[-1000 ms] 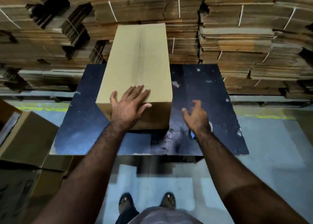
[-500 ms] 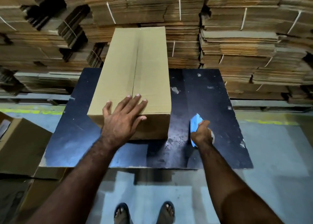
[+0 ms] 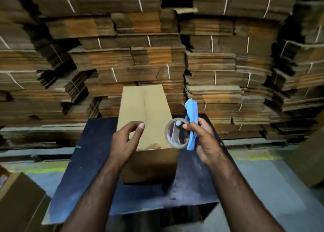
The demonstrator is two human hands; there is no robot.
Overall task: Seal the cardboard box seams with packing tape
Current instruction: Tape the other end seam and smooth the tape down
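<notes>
Dim warehouse light, warm on the stacked flat cartons (image 3: 157,59), corners fall into black. Strong wide-angle bowing at edges (stacks curve inward). Slight motion blur overall; dark tabletop (image 3: 91,161) shows a faint bluish sheen.

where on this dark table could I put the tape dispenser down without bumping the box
Bare tabletop lies left of the cardboard box, out to the table's left edge. Another bare strip runs along the near edge in front of the box. Right of the box it is tighter: the right hand holds the blue tape dispenser there.
</notes>
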